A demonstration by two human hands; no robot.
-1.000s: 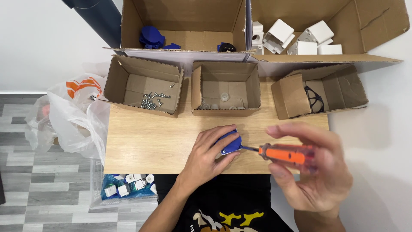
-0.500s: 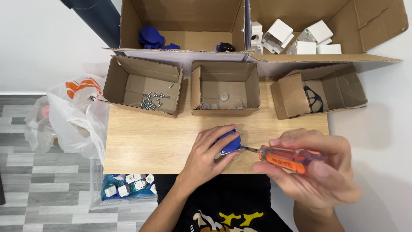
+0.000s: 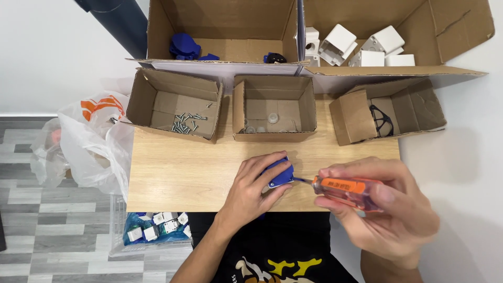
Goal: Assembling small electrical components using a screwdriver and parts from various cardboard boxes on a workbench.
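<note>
My right hand is closed around an orange-handled screwdriver, its tip meeting the blue part. My left hand is curled over that part, pinning it to the worktop near the front edge. Below left, a bin of white and blue pieces; left, a plastic bag. Beyond the hands, three small boxes: screws, clear bits, a black frame. Farthest, large cartons with blue parts and white blocks.
</note>
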